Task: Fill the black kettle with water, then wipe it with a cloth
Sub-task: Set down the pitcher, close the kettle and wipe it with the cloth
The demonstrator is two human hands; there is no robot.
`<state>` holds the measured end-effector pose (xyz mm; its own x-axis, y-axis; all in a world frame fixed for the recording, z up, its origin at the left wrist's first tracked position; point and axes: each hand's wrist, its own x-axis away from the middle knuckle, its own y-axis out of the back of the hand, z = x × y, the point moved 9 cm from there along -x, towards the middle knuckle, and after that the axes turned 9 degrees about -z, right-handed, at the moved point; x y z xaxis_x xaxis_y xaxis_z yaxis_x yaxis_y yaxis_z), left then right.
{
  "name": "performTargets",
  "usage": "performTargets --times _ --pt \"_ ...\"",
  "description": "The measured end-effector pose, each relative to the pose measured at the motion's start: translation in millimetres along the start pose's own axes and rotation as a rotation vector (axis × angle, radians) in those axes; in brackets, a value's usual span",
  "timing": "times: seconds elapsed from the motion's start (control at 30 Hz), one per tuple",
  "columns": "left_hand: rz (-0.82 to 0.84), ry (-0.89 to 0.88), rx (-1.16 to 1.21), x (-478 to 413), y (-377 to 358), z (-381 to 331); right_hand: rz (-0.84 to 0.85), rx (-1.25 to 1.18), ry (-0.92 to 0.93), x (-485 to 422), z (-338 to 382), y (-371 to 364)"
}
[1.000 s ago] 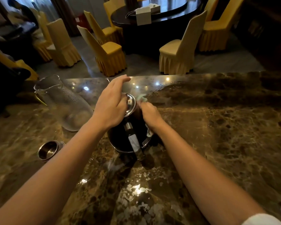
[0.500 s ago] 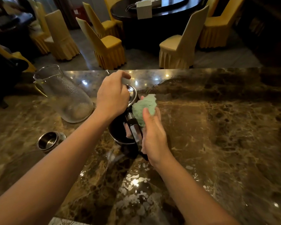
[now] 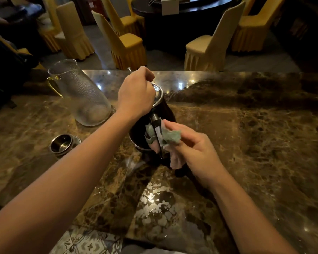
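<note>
A person's left hand (image 3: 136,92) sits on top of the black kettle (image 3: 166,111), fingers curled down over its steel lid (image 3: 158,93), while the right hand (image 3: 198,154) pinches a crumpled green-and-pink cloth (image 3: 172,137) between thumb and bent fingers, just beside the kettle's upright handle (image 3: 155,125). The kettle stands on a brown marble counter (image 3: 255,143), left of centre and closer to the far edge than to the near one. Bare stone stretches wide to its right. With the lid on, its contents are hidden. To the left stands a dimpled glass pitcher (image 3: 81,99) close to the counter's far left corner; it appears empty, though glare makes that uncertain. A small steel cup (image 3: 61,143) sits nearer the person, mouth up, showing bare metal inside. At the near edge, patterned floor tile (image 3: 81,242) shows below the slab. Beyond the far edge, yellow-covered chairs (image 3: 207,46) ring a dark round table (image 3: 191,13) bearing a white box (image 3: 170,5), its faces too small to read.
</note>
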<state>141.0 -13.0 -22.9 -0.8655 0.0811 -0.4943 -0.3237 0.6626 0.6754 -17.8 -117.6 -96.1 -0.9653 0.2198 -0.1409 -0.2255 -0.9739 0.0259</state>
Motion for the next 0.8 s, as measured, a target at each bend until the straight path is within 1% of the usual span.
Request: performTargets --times 0.07,0.1,0.13,0.17,0.2,0.27,0.3,0.33,0.37,0.47,0.53,0.63,0.67,0.73,0.8 --pt "-0.003 -0.004 0.008 1 0 1 0.132 0.138 0.012 -2 0 -6" --pt "-0.007 -0.011 0.005 0 0 1 0.214 0.165 -0.017 0 -4 -12" --pt "-0.009 -0.017 0.001 0 0 0 0.289 0.12 -0.066 5 -9 -18" --pt "-0.011 -0.021 -0.002 0 1 -1 0.329 0.0 -0.148 10 -13 -23" --pt "-0.012 -0.02 -0.002 0 1 -1 0.321 -0.174 -0.241 14 -19 -24" --pt "-0.003 -0.017 0.001 -1 0 -1 0.223 -0.554 -0.39 11 -25 -19" --pt "0.003 -0.012 0.005 -1 -1 -1 0.18 -0.682 -0.454 10 -30 -16" --pt "0.005 -0.007 0.008 -1 -1 0 0.153 -0.736 -0.491 7 -36 -14" --pt "0.005 -0.008 0.009 0 -2 0 0.14 -0.715 -0.501 4 -39 -12" --pt "0.005 -0.017 0.003 0 -2 0 0.133 -0.474 -0.434 -8 -40 -7" --pt "0.002 -0.02 0.001 0 -1 0 0.129 -0.245 -0.301 -14 -27 -5" --pt "0.001 -0.024 0.0 1 -1 0 0.226 0.112 -0.047 -9 -4 -23" --pt "0.004 -0.023 0.003 0 -2 0 0.236 0.187 -0.018 -6 -6 -31" --pt "0.005 -0.02 0.007 0 -3 0 0.144 0.183 -0.017 -4 -10 -41" --pt "0.005 -0.022 0.015 0 -3 1 0.007 0.144 0.08 1 -22 -38"
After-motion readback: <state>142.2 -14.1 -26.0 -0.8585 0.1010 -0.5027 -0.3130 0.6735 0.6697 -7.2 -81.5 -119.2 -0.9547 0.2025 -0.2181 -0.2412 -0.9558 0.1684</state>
